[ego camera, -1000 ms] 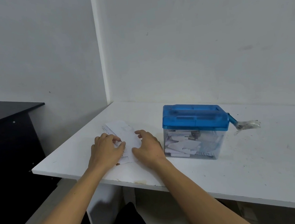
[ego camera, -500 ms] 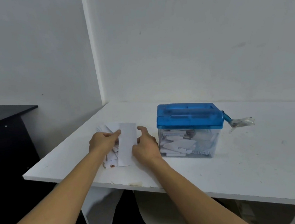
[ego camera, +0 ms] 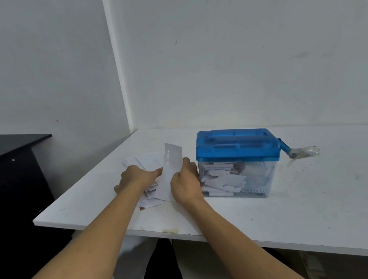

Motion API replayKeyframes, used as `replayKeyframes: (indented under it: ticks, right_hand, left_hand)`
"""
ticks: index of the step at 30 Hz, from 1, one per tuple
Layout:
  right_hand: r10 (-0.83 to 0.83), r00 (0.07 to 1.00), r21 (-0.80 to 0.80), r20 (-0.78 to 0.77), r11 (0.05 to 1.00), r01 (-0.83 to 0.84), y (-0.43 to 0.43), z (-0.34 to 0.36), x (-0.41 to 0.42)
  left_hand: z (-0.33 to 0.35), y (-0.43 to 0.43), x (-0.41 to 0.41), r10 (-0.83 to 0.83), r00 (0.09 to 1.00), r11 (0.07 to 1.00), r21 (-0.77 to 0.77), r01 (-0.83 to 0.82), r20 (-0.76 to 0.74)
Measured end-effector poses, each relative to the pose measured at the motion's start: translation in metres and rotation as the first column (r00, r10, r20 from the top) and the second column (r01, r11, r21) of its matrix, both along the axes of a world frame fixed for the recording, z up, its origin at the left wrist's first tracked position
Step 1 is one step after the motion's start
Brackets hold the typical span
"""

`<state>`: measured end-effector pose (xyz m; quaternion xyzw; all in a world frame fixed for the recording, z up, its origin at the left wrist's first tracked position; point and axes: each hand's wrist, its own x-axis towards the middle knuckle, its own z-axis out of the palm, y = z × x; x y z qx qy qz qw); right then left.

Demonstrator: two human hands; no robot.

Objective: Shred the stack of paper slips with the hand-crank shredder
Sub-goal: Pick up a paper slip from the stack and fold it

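White table [ego camera: 318, 205] bears the scattered stack of slips [ego camera: 147, 159] just left of the blue hand-crank shredder [ego camera: 237, 145], where left hand [ego camera: 137, 176] and right hand [ego camera: 185, 183] pinch opposite edges of one raised slip [ego camera: 169, 165], which would likely feed best held flat and square to the shredder's top.

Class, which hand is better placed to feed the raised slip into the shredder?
Probably right: right hand grips the raised white paper slip beside the blue-lidded clear plastic shredder; left hand is farther.
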<state>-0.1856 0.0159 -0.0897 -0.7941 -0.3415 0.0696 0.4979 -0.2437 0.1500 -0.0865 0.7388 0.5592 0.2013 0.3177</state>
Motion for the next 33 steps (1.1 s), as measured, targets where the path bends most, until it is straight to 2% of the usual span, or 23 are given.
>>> replayKeyframes:
  ticks: [2,4,7,15,20,24,27,31,33]
  right_hand:
    - [0.0,1.0,-0.035,0.005,0.999,0.0,0.001,0.001,-0.001]
    - [0.006,1.0,-0.113,0.022,0.994,-0.004,0.003,0.004,0.001]
    - [0.018,0.999,-0.165,0.046,0.986,-0.01,0.006,0.003,0.004]
    - [0.032,0.997,-0.136,0.07,0.99,-0.022,0.005,0.002,0.005]
    - [0.044,0.998,-0.115,0.042,0.993,-0.039,0.004,0.002,0.006]
    - [0.04,0.999,-0.03,0.011,0.999,-0.04,0.0,0.001,0.003]
    - [0.046,0.999,-0.003,-0.012,0.999,-0.046,-0.001,-0.001,0.003]
    - [0.061,0.997,-0.019,-0.04,0.998,-0.062,-0.001,0.002,0.003]
    - [0.125,0.991,-0.092,-0.042,0.987,-0.129,-0.002,0.005,0.004]
  left_hand:
    - [-0.002,-0.008,0.003,-0.009,0.983,0.991,0.128,0.034,-0.186]
    - [-0.008,-0.016,0.006,0.011,0.954,0.966,0.249,0.066,-0.298]
    - [-0.013,-0.016,0.009,0.027,0.952,0.956,0.285,0.065,-0.305]
    - [-0.009,-0.02,0.004,0.031,0.976,0.963,0.269,0.028,-0.214]
    - [-0.005,-0.014,-0.001,0.048,0.987,0.98,0.2,-0.016,-0.156]
    - [0.0,-0.001,-0.006,0.07,0.996,0.996,0.062,-0.067,-0.054]
    - [0.01,0.007,-0.015,0.051,0.998,0.999,0.001,-0.051,-0.044]
    - [0.017,0.015,-0.025,0.008,0.997,0.998,-0.061,-0.013,-0.08]
    - [0.013,0.023,-0.026,-0.019,0.999,0.993,-0.116,0.014,-0.043]
